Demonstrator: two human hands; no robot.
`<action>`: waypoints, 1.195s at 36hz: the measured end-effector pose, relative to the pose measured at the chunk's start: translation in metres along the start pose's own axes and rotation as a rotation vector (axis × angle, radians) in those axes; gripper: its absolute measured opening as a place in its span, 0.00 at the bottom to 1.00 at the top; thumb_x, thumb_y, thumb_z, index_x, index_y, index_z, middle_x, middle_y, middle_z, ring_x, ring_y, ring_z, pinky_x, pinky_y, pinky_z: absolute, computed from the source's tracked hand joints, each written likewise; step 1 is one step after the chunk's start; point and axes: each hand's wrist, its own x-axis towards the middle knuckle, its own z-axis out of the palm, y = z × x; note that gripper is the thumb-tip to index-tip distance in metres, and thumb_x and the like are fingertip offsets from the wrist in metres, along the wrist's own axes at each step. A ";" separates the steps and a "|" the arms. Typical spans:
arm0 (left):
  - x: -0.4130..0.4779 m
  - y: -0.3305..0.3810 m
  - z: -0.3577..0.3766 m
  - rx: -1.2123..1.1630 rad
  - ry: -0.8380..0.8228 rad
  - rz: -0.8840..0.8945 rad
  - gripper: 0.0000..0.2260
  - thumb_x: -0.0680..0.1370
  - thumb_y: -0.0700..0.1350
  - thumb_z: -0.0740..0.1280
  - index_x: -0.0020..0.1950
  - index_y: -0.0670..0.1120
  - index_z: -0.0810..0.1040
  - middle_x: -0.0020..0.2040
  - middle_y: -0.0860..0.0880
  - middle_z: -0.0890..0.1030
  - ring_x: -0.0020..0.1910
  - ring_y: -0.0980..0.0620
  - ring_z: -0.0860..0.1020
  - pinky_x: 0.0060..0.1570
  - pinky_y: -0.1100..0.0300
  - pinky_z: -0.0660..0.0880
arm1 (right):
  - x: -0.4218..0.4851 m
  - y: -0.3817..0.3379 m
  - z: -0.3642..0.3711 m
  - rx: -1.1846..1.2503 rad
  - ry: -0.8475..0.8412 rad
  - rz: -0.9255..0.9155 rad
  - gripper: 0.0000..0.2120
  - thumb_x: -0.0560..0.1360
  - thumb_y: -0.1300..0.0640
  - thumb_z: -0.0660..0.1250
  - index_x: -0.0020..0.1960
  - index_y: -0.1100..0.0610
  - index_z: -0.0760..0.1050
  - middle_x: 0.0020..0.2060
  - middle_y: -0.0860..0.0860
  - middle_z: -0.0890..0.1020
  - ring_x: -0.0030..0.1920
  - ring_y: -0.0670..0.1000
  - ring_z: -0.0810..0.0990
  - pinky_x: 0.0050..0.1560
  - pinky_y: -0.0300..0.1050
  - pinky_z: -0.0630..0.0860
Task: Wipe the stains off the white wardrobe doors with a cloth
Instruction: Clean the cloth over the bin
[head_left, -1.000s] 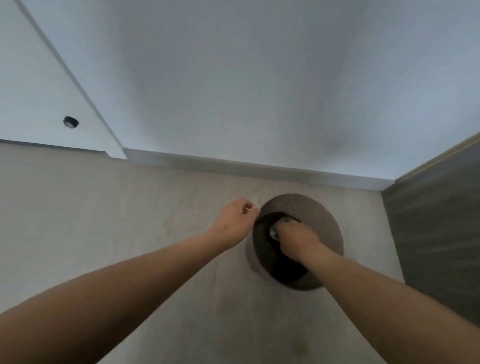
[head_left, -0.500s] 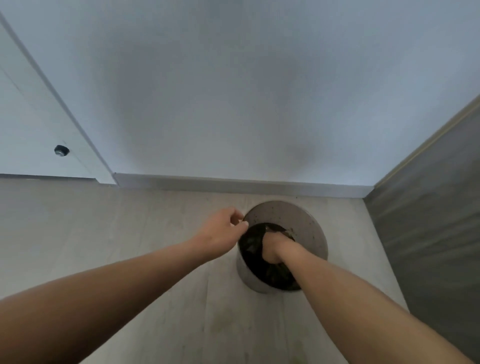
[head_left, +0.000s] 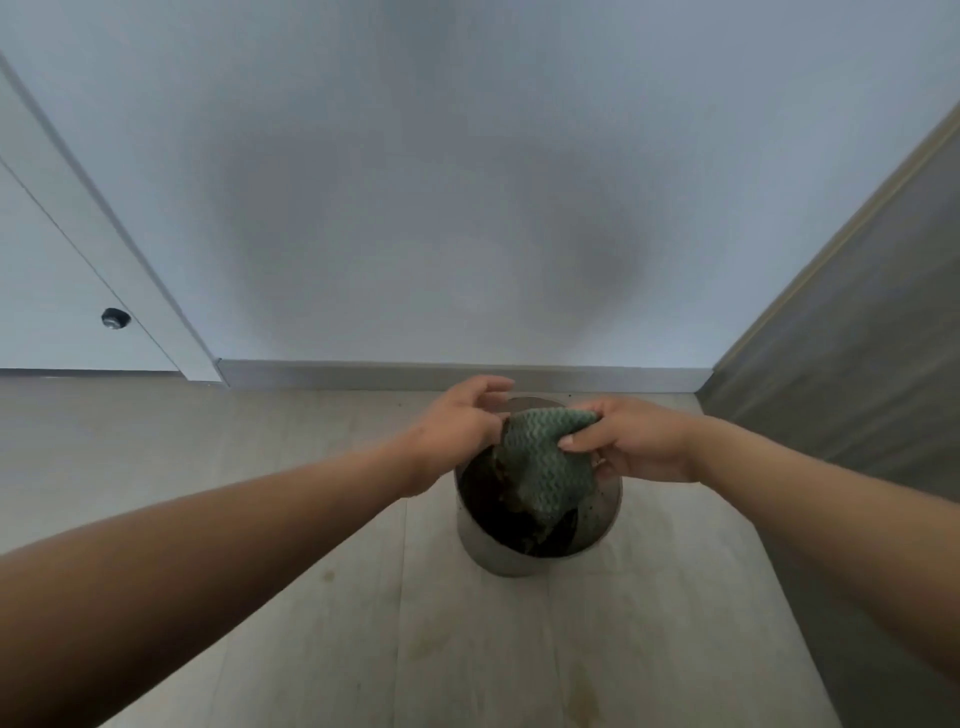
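A green zigzag-patterned cloth (head_left: 545, 467) hangs over a round grey bucket (head_left: 498, 561) on the floor. My right hand (head_left: 634, 441) pinches the cloth's upper right edge between thumb and fingers. My left hand (head_left: 457, 426) holds its upper left corner, with the other fingers curved above it. The cloth's lower end droops into the dark inside of the bucket. A white wardrobe door (head_left: 57, 280) with a small dark round knob (head_left: 115, 318) stands at the far left.
A plain white wall (head_left: 467, 182) with a grey skirting board (head_left: 467, 376) faces me. A grey panel (head_left: 857, 338) closes the right side. The pale wood-look floor (head_left: 260, 519) has a few faint stains near the bottom.
My right hand has come up out of the bucket with the green cloth. My left hand has moved from the bucket's rim onto the cloth's other corner. The camera has tilted up slightly.
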 end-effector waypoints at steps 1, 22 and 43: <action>0.000 0.001 0.004 -0.079 -0.053 -0.060 0.28 0.76 0.27 0.59 0.73 0.47 0.72 0.70 0.45 0.75 0.70 0.48 0.75 0.67 0.54 0.75 | -0.003 0.002 -0.001 0.064 -0.014 -0.019 0.11 0.82 0.70 0.58 0.58 0.64 0.77 0.43 0.54 0.86 0.44 0.49 0.85 0.45 0.44 0.81; 0.007 -0.026 0.019 -0.167 -0.087 -0.237 0.09 0.79 0.29 0.67 0.58 0.36 0.81 0.53 0.40 0.87 0.56 0.41 0.85 0.66 0.45 0.78 | 0.014 0.031 -0.003 -0.003 0.392 -0.062 0.06 0.79 0.62 0.69 0.55 0.61 0.76 0.53 0.61 0.85 0.53 0.60 0.85 0.53 0.59 0.83; -0.004 -0.019 0.034 -0.117 -0.094 -0.119 0.11 0.81 0.29 0.64 0.54 0.38 0.85 0.53 0.36 0.86 0.53 0.41 0.85 0.56 0.51 0.83 | 0.055 0.037 0.090 0.012 1.005 -0.218 0.07 0.81 0.49 0.61 0.52 0.52 0.65 0.41 0.49 0.76 0.43 0.52 0.76 0.44 0.50 0.71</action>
